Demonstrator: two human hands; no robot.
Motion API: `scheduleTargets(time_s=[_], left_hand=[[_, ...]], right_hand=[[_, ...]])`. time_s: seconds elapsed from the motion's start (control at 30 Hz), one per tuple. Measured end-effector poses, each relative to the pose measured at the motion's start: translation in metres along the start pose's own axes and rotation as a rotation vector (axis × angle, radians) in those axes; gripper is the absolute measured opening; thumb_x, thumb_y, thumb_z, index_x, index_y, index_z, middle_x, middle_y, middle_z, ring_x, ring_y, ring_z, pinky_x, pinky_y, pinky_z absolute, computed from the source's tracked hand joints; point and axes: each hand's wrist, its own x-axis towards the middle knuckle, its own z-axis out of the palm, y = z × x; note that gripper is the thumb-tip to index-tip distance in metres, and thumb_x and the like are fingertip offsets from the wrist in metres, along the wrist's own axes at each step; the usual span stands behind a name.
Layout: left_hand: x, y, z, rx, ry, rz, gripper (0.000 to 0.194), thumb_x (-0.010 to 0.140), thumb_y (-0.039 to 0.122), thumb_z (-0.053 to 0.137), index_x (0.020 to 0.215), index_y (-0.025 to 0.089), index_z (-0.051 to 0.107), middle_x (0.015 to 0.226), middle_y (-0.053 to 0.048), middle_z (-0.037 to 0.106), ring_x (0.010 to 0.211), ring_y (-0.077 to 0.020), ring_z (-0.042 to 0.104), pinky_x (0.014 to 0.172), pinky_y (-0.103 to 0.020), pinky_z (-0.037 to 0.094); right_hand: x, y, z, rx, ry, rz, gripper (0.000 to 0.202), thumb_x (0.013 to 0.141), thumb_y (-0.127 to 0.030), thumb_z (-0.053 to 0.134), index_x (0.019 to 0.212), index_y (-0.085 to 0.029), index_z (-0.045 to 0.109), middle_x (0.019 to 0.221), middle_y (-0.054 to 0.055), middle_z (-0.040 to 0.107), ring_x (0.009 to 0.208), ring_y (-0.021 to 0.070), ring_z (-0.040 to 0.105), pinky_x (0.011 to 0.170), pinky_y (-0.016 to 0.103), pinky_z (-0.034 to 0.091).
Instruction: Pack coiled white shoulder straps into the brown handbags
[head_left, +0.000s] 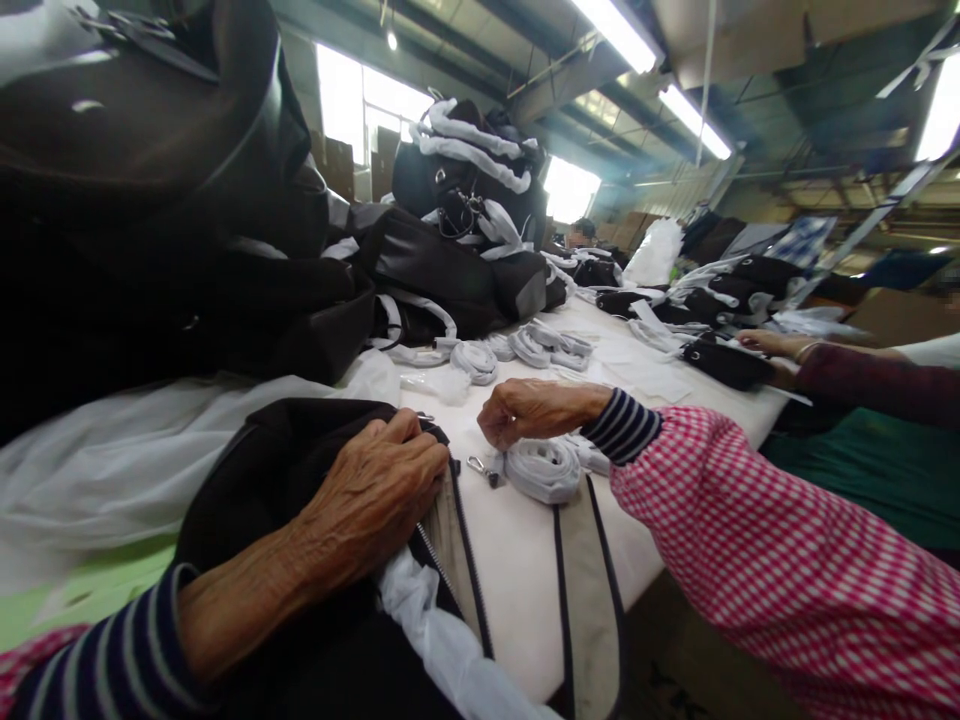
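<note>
A black bag (277, 450) lies in front of me with its long zipper (469, 560) undone, showing beige lining. My left hand (382, 480) is closed over the bag's upper edge, fingers curled at the zipper end. A handle wrapped in white paper (442, 640) hangs across the bag's front. Above the table, my right hand (525, 408) is closed with its fingers bent down; whatever it may hold is hidden. Just below it are a metal snap hook (480, 466) and a coiled strap in white wrapping (544, 468). A beige flap with black edging (589, 590) hangs over the table's edge.
Large black bags (150, 200) are heaped at the left, with more stacked behind (472, 180). Several wrapped coils (474, 361) lie mid-table. At the right, another person's hand (772, 343) is at a small black bag (726, 364). White sheeting (97, 470) spreads at the left.
</note>
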Motion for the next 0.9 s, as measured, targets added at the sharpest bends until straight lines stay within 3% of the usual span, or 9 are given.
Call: scheduleTargets(time_s=[0.13,0.27,0.43,0.63,0.9], left_hand=[[-0.001,0.001,-0.001,-0.006,-0.047,-0.043,0.019,0.100,0.020,0.048,0.088,0.019,0.063,0.092,-0.006,0.058,0.085,-0.0245,0.045,0.077,-0.041,0.033],[0.000,0.001,-0.003,-0.028,-0.090,-0.081,0.020,0.100,0.022,0.047,0.091,0.019,0.065,0.096,-0.007,0.058,0.090,-0.0254,0.048,0.080,-0.042,0.034],[0.000,-0.002,0.002,-0.011,-0.022,-0.026,0.022,0.100,0.023,0.045,0.088,0.019,0.063,0.091,-0.007,0.058,0.090,-0.0251,0.047,0.079,-0.041,0.033],[-0.002,-0.009,0.015,-0.036,0.088,0.030,0.021,0.098,0.022,0.047,0.083,0.020,0.062,0.085,-0.005,0.056,0.085,-0.0246,0.045,0.076,-0.041,0.029],[0.001,-0.004,0.004,-0.023,-0.068,-0.039,0.021,0.099,0.023,0.047,0.088,0.020,0.064,0.092,-0.006,0.059,0.092,-0.0271,0.048,0.080,-0.044,0.030]], right_hand=[[-0.001,0.003,-0.002,-0.038,0.028,0.042,0.009,0.076,-0.005,0.064,0.070,-0.013,0.063,0.066,-0.002,0.060,0.065,0.0117,0.054,0.063,0.024,0.038],[0.006,0.003,-0.002,0.021,-0.033,0.002,0.011,0.073,-0.003,0.062,0.068,-0.012,0.062,0.065,-0.003,0.059,0.064,0.0116,0.054,0.063,0.024,0.039],[0.016,0.001,-0.008,0.112,-0.106,-0.002,0.011,0.072,-0.003,0.062,0.066,-0.012,0.060,0.062,-0.004,0.057,0.063,0.0109,0.052,0.065,0.024,0.039],[0.021,-0.004,-0.013,0.044,-0.178,0.031,0.013,0.069,0.000,0.060,0.063,-0.011,0.060,0.059,-0.004,0.055,0.062,0.0113,0.050,0.063,0.026,0.037],[0.027,-0.010,-0.016,-0.021,-0.209,0.049,0.016,0.069,0.003,0.060,0.062,-0.011,0.060,0.060,-0.004,0.057,0.061,0.0104,0.048,0.063,0.025,0.037]])
